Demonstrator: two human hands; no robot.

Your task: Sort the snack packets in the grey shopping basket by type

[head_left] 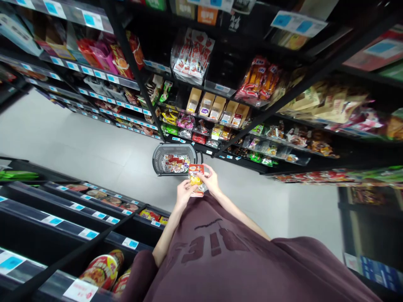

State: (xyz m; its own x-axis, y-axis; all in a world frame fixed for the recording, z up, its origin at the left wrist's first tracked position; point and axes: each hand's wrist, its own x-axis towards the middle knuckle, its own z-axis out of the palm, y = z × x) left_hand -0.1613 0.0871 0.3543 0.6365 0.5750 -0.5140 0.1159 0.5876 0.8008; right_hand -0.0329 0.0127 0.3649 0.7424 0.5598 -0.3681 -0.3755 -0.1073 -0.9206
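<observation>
In front of my chest, a small snack packet in red, yellow and white is held between my two hands. My left hand grips its lower left edge with the thumb across the front. From the right, my right hand pinches the packet near its upper part. Just beyond the hands, a grey shopping basket stands on the floor. Several small snack packets lie inside it, and my hands hide a little of its near right corner.
Shelves of packaged snacks rise ahead, with cardboard display boxes and a clear bin of red-and-white packets. Another shelf unit at lower left holds instant noodle cups behind price labels. Between the shelves runs a pale floor.
</observation>
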